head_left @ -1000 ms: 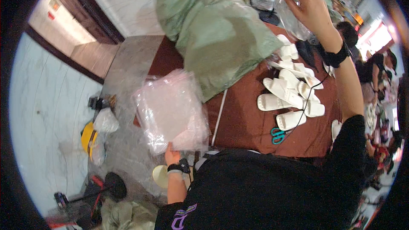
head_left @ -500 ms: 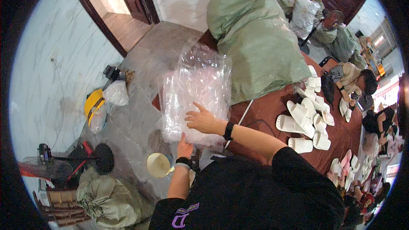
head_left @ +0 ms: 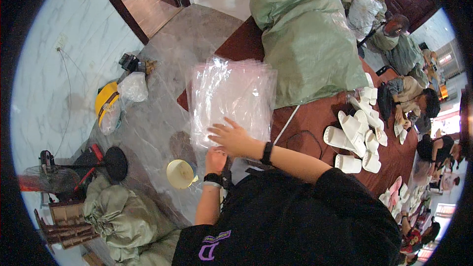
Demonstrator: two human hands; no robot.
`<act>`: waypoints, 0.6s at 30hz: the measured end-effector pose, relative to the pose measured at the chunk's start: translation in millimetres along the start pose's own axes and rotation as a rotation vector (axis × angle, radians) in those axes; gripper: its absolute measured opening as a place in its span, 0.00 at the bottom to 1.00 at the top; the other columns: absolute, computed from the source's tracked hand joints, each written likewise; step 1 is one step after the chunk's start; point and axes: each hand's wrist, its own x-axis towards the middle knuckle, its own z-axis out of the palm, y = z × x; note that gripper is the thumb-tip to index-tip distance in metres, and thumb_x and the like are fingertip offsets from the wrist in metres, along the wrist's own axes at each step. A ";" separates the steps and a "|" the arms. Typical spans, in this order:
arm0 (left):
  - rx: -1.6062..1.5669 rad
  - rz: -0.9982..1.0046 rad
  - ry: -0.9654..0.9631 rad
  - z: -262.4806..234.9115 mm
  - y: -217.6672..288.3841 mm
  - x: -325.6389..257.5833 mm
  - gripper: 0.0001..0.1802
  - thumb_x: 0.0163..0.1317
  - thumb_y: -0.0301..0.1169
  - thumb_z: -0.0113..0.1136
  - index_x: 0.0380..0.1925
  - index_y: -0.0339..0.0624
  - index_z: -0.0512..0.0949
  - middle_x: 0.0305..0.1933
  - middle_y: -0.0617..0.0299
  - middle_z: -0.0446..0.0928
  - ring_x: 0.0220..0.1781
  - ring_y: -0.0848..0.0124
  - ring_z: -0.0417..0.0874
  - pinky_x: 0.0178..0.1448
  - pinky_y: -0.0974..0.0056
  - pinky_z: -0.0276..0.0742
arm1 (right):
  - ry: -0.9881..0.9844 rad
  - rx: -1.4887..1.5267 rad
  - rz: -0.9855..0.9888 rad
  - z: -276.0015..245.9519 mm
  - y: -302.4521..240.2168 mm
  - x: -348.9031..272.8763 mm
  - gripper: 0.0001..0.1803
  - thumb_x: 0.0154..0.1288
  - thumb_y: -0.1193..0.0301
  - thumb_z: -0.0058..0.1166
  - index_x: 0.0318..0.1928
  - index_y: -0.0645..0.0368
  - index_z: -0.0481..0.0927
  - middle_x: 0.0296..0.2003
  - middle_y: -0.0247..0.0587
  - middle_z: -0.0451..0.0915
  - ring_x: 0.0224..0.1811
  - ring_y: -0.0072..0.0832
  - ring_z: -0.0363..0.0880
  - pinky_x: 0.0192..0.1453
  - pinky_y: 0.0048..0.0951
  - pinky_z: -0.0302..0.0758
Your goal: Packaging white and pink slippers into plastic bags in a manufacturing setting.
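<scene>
A stack of clear plastic bags, tinged pink, lies in front of me, reaching over the edge of a brown-red board or cloth. My right hand rests on its near part with the fingers spread and the palm down. Just below, my left hand is closed at the near edge of the stack, its fingertips pinching the plastic. The right hand partly covers the fingers of the left. A dark band is on each wrist.
A big green sack stands beyond the stack. White slippers lie on the brown-red surface at right. A cream bucket, a yellow helmet-like item, a fan and tied sacks are at left. Other people sit far right.
The raised, crumpled top of the bags has settled flatter. My left hand has moved up to the stack's edge beside the right, its pointing finger now drawn in. The view has shifted slightly.
</scene>
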 end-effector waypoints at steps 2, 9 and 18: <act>0.465 0.180 -0.038 -14.2 -8.4 -1.2 0.14 0.63 0.38 0.47 0.35 0.38 0.75 0.41 0.61 0.79 0.45 0.65 0.78 0.53 0.60 0.69 | -0.023 -0.063 0.243 -16.4 -0.2 -19.3 0.29 0.57 0.56 0.53 0.58 0.49 0.69 0.63 0.35 0.62 0.66 0.32 0.59 0.71 0.49 0.48; -0.313 -0.292 0.181 94.6 55.0 -2.7 0.25 0.62 0.46 0.53 0.52 0.42 0.67 0.54 0.56 0.70 0.54 0.60 0.70 0.59 0.53 0.64 | -0.129 -0.086 0.494 -19.4 56.1 -116.0 0.32 0.58 0.51 0.51 0.62 0.46 0.65 0.64 0.42 0.60 0.65 0.38 0.60 0.65 0.48 0.58; -0.190 -0.297 0.400 61.9 27.8 19.5 0.24 0.62 0.45 0.55 0.51 0.40 0.68 0.49 0.58 0.72 0.50 0.60 0.72 0.56 0.54 0.68 | -0.107 -0.029 0.530 19.5 45.0 -158.6 0.21 0.60 0.49 0.49 0.44 0.48 0.81 0.59 0.43 0.67 0.62 0.40 0.63 0.63 0.48 0.59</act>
